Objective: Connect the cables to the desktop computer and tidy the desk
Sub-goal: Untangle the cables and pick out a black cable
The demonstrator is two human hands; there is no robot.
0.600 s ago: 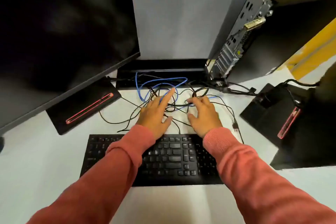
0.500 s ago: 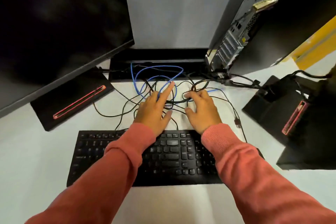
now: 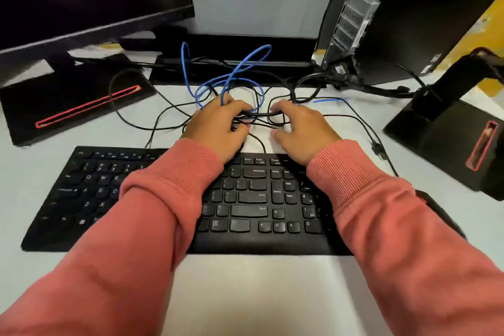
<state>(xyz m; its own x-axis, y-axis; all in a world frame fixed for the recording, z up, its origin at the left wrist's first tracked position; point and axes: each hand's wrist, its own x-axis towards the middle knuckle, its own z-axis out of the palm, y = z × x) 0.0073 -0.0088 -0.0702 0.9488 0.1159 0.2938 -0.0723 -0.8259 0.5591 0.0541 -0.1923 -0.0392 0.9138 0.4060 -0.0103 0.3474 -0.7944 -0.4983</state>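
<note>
- Tangle of thin black cables (image 3: pixel 166 114) at frame centre, looped loosely over the white desk (image 3: pixel 245 294) — partly gathered under two hands.
- Blue cable (image 3: pixel 234 73) arching up in loops above the tangle, upper centre.
- Black desktop computer (image 3: pixel 409 8) at upper right, upright, rear ports facing the tangle.

both arms reach in from the lower corners of the frame, pink sleeves to the wrists, converging at centre. left hand (image 3: pixel 218 128) palm down, fingers curled closed around a bundle of cables (image 3: pixel 253 114). right hand (image 3: pixel 302 128) palm down just beside it, fingers hooked over the same bundle.
</note>
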